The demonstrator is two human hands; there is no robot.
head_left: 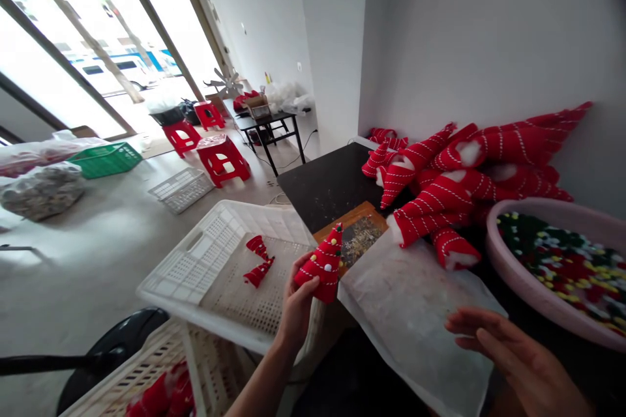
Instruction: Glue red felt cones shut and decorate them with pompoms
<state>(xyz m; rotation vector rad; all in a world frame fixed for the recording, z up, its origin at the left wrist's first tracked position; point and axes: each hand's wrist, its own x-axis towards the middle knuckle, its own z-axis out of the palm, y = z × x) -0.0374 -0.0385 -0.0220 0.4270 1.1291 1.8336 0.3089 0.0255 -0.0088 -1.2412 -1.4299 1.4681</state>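
Left hand [296, 306] grips a cone [323, 264]; right hand [518, 358] lies open.
Left fingers [310, 284] close round the cone's base, crate [195, 260] at its 9 o'clock; right fingers [469, 320] spread over the sheet [405, 300].

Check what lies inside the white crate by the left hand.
In the white crate, two small red striped cones lie on the perforated floor. The left hand and the decorated cone it holds cover its near right corner.

Open room lies over the white translucent sheet [405, 313] and the bare dark surface [327, 186]. Red striped fabric cones [464, 189] crowd the wall side, a pink plastic basin [513, 283] the right, a white perforated crate [188, 267] the left.
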